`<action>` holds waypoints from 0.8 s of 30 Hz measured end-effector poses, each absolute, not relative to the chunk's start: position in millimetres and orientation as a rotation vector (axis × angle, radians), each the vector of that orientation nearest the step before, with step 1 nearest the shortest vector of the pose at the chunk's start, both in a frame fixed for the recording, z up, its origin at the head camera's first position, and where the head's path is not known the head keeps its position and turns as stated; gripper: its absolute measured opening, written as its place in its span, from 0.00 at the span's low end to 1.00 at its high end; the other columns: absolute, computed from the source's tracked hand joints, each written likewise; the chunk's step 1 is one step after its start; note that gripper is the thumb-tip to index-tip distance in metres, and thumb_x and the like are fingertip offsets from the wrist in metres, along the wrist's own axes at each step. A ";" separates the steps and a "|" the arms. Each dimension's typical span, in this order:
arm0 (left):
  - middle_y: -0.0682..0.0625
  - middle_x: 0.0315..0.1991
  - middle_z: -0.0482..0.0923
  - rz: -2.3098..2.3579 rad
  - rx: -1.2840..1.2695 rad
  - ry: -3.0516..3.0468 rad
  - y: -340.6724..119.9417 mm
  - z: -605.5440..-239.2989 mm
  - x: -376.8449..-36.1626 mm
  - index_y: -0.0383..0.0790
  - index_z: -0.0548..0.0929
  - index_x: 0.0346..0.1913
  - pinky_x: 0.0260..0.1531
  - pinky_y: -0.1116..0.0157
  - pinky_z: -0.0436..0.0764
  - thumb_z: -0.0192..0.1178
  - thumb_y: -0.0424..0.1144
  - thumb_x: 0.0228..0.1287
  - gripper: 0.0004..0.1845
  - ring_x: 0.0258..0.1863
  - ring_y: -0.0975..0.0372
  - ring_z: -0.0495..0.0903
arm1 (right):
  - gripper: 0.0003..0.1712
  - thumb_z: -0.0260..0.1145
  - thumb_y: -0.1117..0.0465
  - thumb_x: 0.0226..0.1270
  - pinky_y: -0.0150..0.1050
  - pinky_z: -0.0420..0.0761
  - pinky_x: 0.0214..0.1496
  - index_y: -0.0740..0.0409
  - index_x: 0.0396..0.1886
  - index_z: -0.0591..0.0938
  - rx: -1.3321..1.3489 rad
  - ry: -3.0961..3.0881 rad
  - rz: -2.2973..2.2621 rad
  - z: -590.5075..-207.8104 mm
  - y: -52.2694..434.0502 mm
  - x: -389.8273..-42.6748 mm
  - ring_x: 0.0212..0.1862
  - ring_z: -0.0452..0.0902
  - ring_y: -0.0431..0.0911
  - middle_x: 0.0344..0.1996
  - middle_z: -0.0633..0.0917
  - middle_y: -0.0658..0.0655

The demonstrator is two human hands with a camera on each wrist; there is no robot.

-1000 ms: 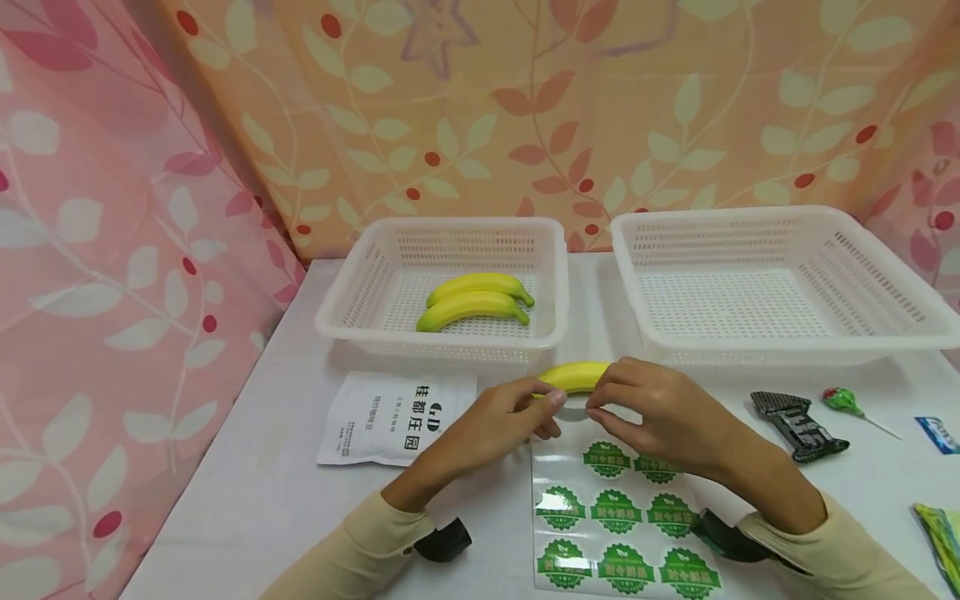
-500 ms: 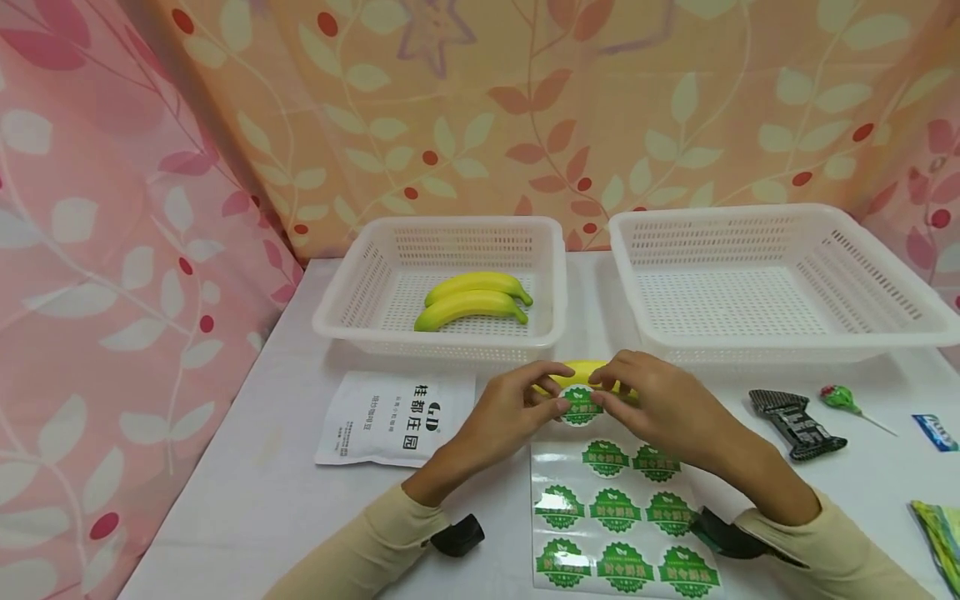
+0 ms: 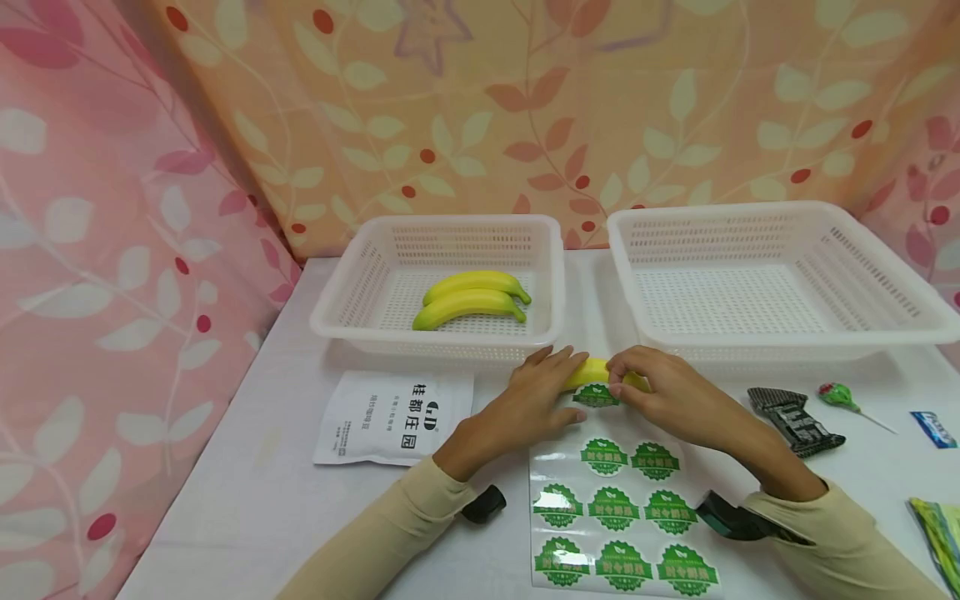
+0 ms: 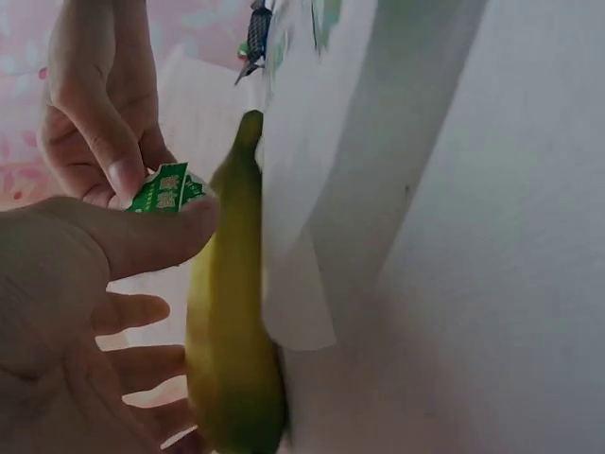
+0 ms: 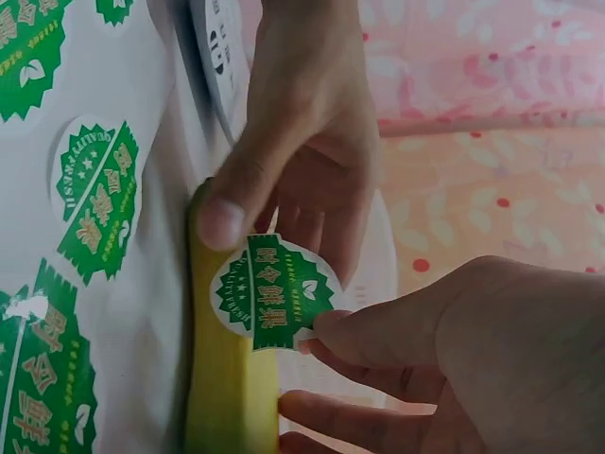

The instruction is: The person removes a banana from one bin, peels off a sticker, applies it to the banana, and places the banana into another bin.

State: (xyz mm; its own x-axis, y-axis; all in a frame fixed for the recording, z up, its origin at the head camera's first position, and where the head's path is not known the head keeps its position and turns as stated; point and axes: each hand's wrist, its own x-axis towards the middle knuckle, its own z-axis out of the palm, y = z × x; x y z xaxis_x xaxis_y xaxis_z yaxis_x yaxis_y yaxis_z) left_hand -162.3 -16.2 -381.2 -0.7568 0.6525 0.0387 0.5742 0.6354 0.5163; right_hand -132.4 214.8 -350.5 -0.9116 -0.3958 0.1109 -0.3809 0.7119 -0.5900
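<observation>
A yellow banana lies on the white table in front of the baskets. My left hand holds it, thumb on its near side and fingers over the far side. My right hand pinches the edge of a round green sticker between thumb and finger. In the right wrist view the sticker lies against the banana just below the left thumb. The sticker sheet, with several green stickers, lies flat near me.
The left white basket holds two bananas. The right basket shows nothing inside. A white printed packet lies left of my hands. A black wrapper, a lollipop and small packets lie at the right.
The green sticker came off the sheet and went up to the banana. Both hands moved away from me onto the banana, and the left fingers stretched over it.
</observation>
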 end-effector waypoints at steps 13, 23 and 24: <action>0.48 0.63 0.79 0.851 0.991 2.698 -12.3 -384.9 -168.8 0.44 0.76 0.74 0.61 0.58 0.77 0.75 0.43 0.68 0.34 0.59 0.60 0.78 | 0.03 0.69 0.62 0.75 0.44 0.79 0.46 0.53 0.38 0.85 -0.578 2.868 -1.034 -361.0 216.7 -141.2 0.49 0.81 0.50 0.44 0.86 0.52; 0.49 0.57 0.79 0.853 1.014 2.693 -9.8 -386.1 -168.0 0.44 0.78 0.73 0.56 0.66 0.78 0.76 0.44 0.66 0.33 0.53 0.62 0.77 | 0.04 0.71 0.64 0.74 0.38 0.78 0.40 0.51 0.37 0.86 -0.616 2.887 -1.047 -367.5 213.9 -143.0 0.41 0.78 0.43 0.37 0.85 0.47; 0.50 0.56 0.79 0.852 1.013 2.695 -9.7 -386.1 -167.6 0.44 0.78 0.72 0.56 0.66 0.78 0.76 0.43 0.67 0.33 0.52 0.62 0.77 | 0.04 0.71 0.64 0.73 0.38 0.78 0.40 0.52 0.36 0.86 -0.616 2.895 -1.039 -368.4 213.7 -143.1 0.41 0.78 0.43 0.37 0.85 0.47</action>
State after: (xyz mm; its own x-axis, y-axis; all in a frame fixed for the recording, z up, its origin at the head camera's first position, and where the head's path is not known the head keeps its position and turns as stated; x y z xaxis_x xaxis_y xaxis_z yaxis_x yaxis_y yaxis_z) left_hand -167.6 -9.7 -386.1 -0.7640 0.6418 0.0663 0.5633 0.6133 0.5537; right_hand -143.1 213.7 -368.4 -0.9230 -0.3638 0.1256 -0.3606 0.7036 -0.6123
